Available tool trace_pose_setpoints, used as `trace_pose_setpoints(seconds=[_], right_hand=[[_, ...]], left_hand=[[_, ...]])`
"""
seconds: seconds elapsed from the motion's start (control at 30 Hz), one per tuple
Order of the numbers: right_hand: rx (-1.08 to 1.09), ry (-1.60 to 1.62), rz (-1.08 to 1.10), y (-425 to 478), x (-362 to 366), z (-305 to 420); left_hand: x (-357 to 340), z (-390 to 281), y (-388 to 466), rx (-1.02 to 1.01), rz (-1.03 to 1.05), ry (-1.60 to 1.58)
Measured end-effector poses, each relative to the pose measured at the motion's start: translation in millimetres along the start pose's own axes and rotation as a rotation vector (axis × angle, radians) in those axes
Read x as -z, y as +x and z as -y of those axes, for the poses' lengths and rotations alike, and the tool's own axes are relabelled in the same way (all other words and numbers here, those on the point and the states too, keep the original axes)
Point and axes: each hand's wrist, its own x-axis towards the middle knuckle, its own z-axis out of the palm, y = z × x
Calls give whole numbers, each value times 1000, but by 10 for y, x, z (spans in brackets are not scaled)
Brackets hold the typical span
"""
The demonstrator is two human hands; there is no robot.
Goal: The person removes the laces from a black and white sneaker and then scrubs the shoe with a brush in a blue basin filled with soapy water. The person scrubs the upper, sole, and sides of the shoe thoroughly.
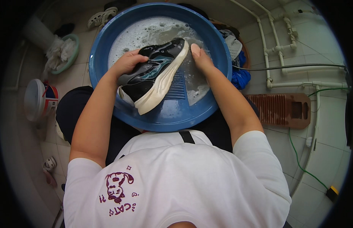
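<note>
My left hand [129,62] grips a wet black sneaker [153,68] by its upper, thumb on top. The shoe lies tilted on its side, its thick cream sole turned towards the right; teal mesh shows along its flank. Just beyond the sole, my right hand [202,59] holds a flat pale pink piece [195,49] with a rounded end; whether it is soap or a brush handle I cannot tell. Both hands are over a round blue plastic basin [162,124]. Cloudy, foamy water [136,34] fills its far part, and a ribbed washboard section [176,87] is moulded into its near side.
A brown washboard [274,110] lies on the tiles at right, near white pipes [266,48] and a green cord [300,165]. Clothes [241,68] are heaped beside the basin. On the left are a white bucket [34,99] and a mint bowl [74,57] of white fabric.
</note>
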Motion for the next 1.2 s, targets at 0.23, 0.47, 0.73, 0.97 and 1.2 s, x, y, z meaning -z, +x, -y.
trace_pose_setpoints(seconds=[0.23, 0.47, 0.73, 0.97, 1.2], right_hand=[[320, 647, -203, -149, 69, 215], [568, -240, 100, -1151, 623, 906], [430, -127, 84, -1146, 570, 845], [524, -68, 126, -1188, 626, 838], [155, -139, 32, -285, 273, 120]], left_hand=[[-220, -166, -101, 125, -179, 240], [-199, -7, -154, 17, -181, 77], [-598, -90, -427, 77, -279, 384], [-760, 120, -487, -80, -437, 245], [-746, -138, -603, -19, -290, 412]])
